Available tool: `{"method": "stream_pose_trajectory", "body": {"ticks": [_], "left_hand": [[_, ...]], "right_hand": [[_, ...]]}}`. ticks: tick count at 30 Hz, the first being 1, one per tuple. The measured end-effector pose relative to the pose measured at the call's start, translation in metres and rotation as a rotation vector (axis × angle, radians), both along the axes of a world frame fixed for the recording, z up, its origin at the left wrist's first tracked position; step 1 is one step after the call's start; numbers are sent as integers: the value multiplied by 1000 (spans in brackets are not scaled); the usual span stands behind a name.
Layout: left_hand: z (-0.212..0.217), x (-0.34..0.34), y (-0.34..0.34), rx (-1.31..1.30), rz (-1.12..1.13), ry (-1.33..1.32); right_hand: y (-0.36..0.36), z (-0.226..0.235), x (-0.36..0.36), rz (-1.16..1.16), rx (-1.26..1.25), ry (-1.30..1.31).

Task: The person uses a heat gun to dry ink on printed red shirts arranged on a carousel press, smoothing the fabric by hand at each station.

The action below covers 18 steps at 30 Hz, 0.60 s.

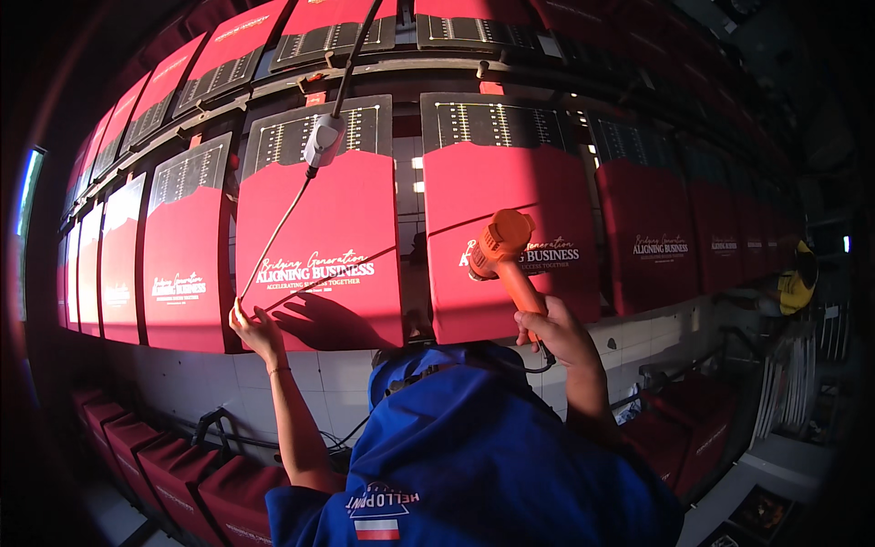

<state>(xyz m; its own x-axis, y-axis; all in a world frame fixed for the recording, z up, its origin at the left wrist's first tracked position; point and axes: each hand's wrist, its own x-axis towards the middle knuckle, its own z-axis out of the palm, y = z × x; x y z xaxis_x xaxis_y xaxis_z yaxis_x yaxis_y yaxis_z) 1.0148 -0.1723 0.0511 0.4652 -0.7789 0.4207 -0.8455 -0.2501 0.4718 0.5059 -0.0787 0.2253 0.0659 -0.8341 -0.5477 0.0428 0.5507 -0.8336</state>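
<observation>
My right hand is wrapped round the handle of an orange hair dryer, held over a red printed fabric panel. A dark cord leaves the handle's lower end. On the left, my left hand pinches a thin pale cord at the front edge of another red printed panel. That cord runs up to a white plug connector, which hangs from a black cable above the panel. My left hand's shadow falls on the red fabric. Both panels have white lettering near the front and a black, line-marked far end.
More red panels stand side by side left and right, with another row behind a dark rail. Behind me are further red panels above a tiled floor. Someone in yellow is at the far right.
</observation>
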Motion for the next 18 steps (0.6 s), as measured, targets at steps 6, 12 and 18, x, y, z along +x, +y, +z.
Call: {"method": "stream_pose_trajectory", "body": {"ticks": [6, 12, 18], "left_hand": [[-13, -63, 34, -102, -174, -73], [-21, -159, 73, 116, -558, 36], [-21, -207, 81, 213, -817, 52]], "right_hand": [[4, -3, -7, -35, 18, 26], [11, -4, -15, -75, 3, 55], [15, -1, -27, -96, -25, 51]]}}
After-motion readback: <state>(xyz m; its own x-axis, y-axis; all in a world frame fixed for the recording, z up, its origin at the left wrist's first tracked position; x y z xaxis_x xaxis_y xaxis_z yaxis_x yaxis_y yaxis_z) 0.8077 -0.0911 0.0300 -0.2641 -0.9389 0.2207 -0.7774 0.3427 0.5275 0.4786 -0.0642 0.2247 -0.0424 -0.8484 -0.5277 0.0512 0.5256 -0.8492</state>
